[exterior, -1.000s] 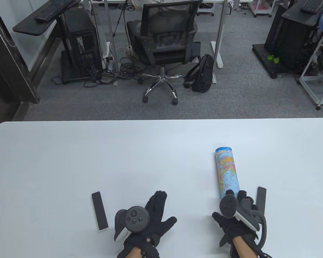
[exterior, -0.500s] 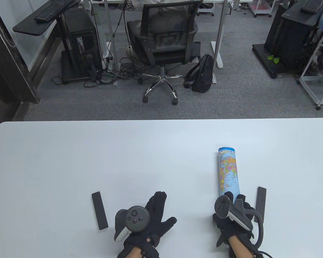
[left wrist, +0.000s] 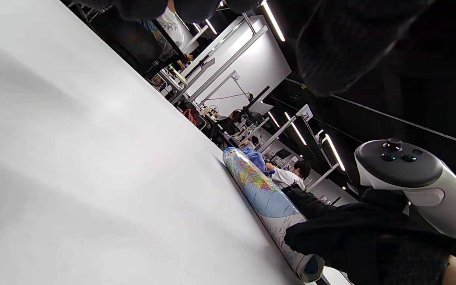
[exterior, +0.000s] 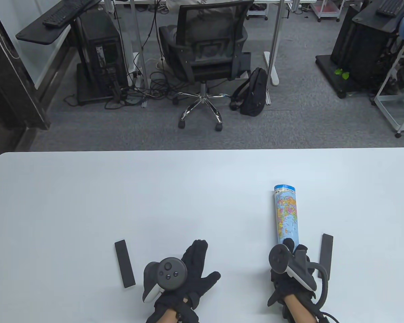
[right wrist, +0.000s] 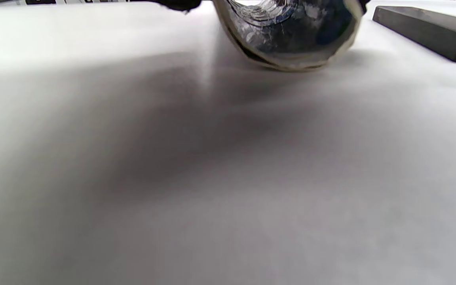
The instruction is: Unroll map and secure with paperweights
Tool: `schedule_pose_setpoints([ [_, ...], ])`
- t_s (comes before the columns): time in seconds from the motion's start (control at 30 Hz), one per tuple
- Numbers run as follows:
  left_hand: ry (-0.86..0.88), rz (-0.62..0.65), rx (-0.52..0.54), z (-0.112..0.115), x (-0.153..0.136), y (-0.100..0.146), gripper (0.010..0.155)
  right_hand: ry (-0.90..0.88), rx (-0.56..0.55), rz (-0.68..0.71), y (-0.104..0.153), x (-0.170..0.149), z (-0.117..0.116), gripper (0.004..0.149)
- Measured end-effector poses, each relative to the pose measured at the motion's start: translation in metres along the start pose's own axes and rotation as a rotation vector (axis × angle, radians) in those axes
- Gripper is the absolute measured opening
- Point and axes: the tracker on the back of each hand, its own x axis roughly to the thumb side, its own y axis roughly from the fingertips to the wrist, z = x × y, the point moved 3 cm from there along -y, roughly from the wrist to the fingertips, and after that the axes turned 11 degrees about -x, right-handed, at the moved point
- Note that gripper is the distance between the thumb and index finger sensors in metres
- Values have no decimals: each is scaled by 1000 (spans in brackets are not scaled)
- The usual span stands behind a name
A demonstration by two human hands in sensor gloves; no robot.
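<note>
While the right hand grips its near end, rolled map stretching away; left hand flat, fingers spread

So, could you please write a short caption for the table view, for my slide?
Right hand on the near end of the rolled map, left hand flat on the table, two paperweights waiting.

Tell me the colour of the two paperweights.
Both paperweights, left and right, are plain dark grey to black bars, clearest in the table view.
</note>
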Motion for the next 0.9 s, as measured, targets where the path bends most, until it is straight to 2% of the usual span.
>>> schedule_pose_setpoints([
  [0.23, 4, 4, 3, 0, 0, 0, 85, -64, -100, -4, 3, -3, 12, 67],
  [0.37, 8, 9, 11, -1, 0, 0, 85, -145, -188, 12, 9, -3, 28, 66],
  [0.47, 17, 10, 15, -1, 0, 0, 85, -244, -265, 47, 17, -2, 42, 66],
  [0.57, 42, 14, 20, -1, 0, 1, 85, -430, -303, 113, 27, 1, 52, 66],
  [0.8, 227, 31, 38, 1, -7, 0, 82, -875, -226, 300, 41, 23, 57, 66],
  [0.9, 345, 28, 43, 4, -13, -1, 81, -1056, -129, 384, 44, 36, 51, 66],
])
